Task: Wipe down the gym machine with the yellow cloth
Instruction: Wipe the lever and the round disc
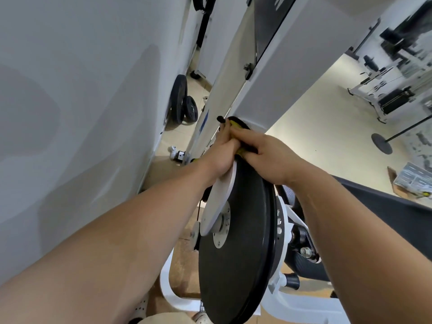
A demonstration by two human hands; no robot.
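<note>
Gym, weights and machine room. Evidence:
- Two black weight plates (181, 101) at 11 o'clock, on edge on the floor, leaning toward the grey wall (70, 90).
- White steel column of a gym machine (264, 85) runs up through 12 o'clock, with bolted brackets and a dark panel at the top.
- Big black wheel (236, 253) on a bolted hub at 6 o'clock, white frame tubes under it.
- More white-framed machines (392, 94) with black parts at 2 o'clock, blurred.
- Pale tile floor (315, 118) between them.
- Black stand with a round base (381, 143) at 3 o'clock, open cardboard box (411, 181) just below it.
</note>
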